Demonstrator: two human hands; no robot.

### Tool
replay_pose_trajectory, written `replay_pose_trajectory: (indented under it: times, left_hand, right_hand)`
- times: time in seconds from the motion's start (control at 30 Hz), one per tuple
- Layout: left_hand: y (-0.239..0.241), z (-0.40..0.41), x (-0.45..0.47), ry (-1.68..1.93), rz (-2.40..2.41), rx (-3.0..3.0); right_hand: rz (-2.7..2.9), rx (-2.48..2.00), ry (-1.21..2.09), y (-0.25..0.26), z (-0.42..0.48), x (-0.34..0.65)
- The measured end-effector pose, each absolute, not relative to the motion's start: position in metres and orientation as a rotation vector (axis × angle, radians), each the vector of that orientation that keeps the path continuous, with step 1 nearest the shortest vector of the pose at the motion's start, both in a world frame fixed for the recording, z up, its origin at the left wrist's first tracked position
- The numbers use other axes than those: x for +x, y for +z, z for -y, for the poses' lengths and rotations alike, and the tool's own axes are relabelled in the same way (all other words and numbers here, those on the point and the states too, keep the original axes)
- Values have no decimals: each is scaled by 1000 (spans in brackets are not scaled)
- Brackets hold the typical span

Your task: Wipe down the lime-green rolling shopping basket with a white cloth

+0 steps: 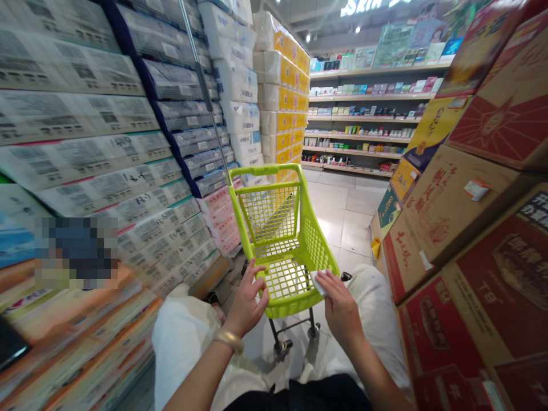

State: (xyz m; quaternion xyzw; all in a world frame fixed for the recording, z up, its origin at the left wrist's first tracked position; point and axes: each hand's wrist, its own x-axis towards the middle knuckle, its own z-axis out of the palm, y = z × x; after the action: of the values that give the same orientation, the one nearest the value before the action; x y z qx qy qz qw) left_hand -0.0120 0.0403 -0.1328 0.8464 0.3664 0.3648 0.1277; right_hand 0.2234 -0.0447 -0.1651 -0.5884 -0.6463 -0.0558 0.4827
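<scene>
A small lime-green shopping cart [319,240] stands right in front of me, between my knees, with a thin metal pole [201,80] rising from its far left corner. My right hand [340,299] is closed on a white cloth or tissue [317,283], pressed against the near right corner of the basket rim. At the near left corner, my left hand [248,294] rests by the rim with its fingers apart and nothing in them. I see no goods inside the basket.
Stacked tissue packs [240,85] and wrapped packages [85,114] line the left side. Cardboard cartons [445,200] are piled close on the right. Beyond the cart, a tiled floor [342,200] leads to shelves [363,120] of small boxes and bottles.
</scene>
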Motion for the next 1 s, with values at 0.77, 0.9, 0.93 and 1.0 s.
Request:
replay_pose_trajectory:
  times: [0.77, 0.9, 0.93, 1.0]
  left_hand:
    - [-143, -44, -14, 1061, -1115, 2445]
    - [-144, -44, -17, 1045, -1119, 2448]
    - [-145, -44, -17, 1038, -1125, 2443]
    - [-147, -44, -16, 1028, -1139, 2433]
  right_hand:
    - [1839, -1206, -62, -160, 48, 179]
    - [1717, -1321, -113, -163, 48, 198]
    - [1656, -1370, -140, -164, 48, 205]
    - [1578, -1433, -173, -165, 48, 210]
